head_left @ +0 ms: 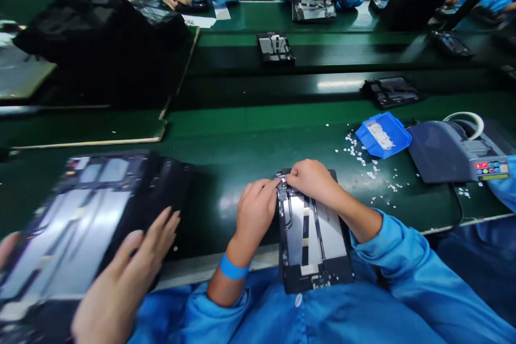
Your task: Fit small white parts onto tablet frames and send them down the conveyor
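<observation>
An opened tablet (332, 231) with silver battery panels, ribbon cables and a dark frame leans between the table's edge and my lap. My left hand (256, 207), with a blue band at its wrist, has its fingers bent together against the tablet's upper left corner. Over the top edge, my right hand (312, 177) is closed in a pinch close to the left fingertips. Whatever lies between the right fingers is hidden. At the left, a co-worker's hand (129, 274) is beside a second opened tablet (76, 231), blurred by motion; other fingers show at its far side.
A blue tray (387, 134) holds small white pieces, with more scattered around it. Right of it stands a grey tape dispenser (439, 153) with coloured buttons. Opened tablets lie on the dark conveyor (229, 56). A black cloth-covered block (100, 54) stands far left. Co-workers sit opposite.
</observation>
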{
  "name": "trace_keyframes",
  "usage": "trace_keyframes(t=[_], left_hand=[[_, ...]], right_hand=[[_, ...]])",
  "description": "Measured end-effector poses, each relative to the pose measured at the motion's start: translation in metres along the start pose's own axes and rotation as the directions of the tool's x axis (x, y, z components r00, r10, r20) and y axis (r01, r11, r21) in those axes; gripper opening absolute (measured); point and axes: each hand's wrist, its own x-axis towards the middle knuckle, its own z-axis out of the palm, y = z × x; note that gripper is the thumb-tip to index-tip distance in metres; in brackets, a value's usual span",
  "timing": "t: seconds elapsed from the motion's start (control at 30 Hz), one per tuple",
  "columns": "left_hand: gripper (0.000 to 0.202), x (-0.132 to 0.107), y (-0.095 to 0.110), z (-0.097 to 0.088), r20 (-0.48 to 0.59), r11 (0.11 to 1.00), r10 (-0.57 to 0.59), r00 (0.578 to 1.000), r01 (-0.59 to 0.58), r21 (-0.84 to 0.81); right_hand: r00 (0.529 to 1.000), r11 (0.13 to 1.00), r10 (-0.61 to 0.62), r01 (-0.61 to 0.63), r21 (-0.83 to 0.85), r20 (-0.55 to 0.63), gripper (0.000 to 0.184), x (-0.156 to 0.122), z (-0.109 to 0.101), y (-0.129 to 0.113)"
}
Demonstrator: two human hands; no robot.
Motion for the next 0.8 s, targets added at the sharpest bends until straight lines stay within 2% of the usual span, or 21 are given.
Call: trace_keyframes(t=[0.07, 0.1, 0.2, 0.33, 0.43, 0.53, 0.6, 0.7, 0.8], left_hand=[[0.034, 0.011, 0.004, 0.019, 0.018, 0.998, 0.036, 0.999, -0.037, 0.059], [0.034, 0.013, 0.002, 0.023, 0.022, 0.993, 0.063, 0.998, -0.065, 0.098], [0.036, 0.012, -0.006, 0.018, 0.060, 0.965, 0.153, 0.986, -0.163, 0.203], [0.037, 0.011, -0.008, 0.008, 0.170, 0.920, 0.213, 0.962, -0.256, 0.297], [0.037, 0.014, -0.003, 0.009, 0.214, 0.902, 0.208, 0.955, -0.272, 0.336], [0.037, 0.017, -0.001, 0.009, 0.242, 0.910, 0.162, 0.957, -0.239, 0.339], [0.039, 0.020, -0.003, 0.006, 0.276, 0.931, 0.130, 0.952, -0.213, 0.297], [0.047, 0.026, -0.012, -0.001, 0.336, 0.973, 0.118, 0.934, -0.176, 0.149], [0.046, 0.035, -0.015, -0.008, 0.341, 0.995, 0.094, 0.935, -0.102, 0.006]], right_hand=[[1.000, 1.000, 0.001, -0.001, -0.006, -0.010, 0.024, -0.001, 0.001, -0.001], [1.000, 1.000, 0.001, -0.001, -0.006, -0.018, 0.024, -0.001, 0.002, -0.001], [1.000, 1.000, -0.013, 0.013, 0.001, -0.026, 0.025, 0.000, 0.004, 0.000], [0.999, 1.000, -0.031, 0.031, -0.002, -0.011, 0.024, 0.002, 0.003, 0.000], [0.999, 0.999, -0.045, 0.045, -0.004, -0.009, 0.024, -0.001, 0.004, 0.001], [0.988, 0.992, -0.127, 0.128, 0.010, -0.084, 0.021, -0.012, 0.011, 0.012], [0.953, 0.963, -0.267, 0.268, -0.015, -0.145, 0.020, -0.022, 0.020, 0.023], [0.860, 0.875, -0.483, 0.466, -0.134, -0.162, 0.026, -0.036, 0.031, 0.037], [0.822, 0.818, -0.555, 0.512, -0.261, -0.128, 0.031, -0.041, 0.035, 0.038]])
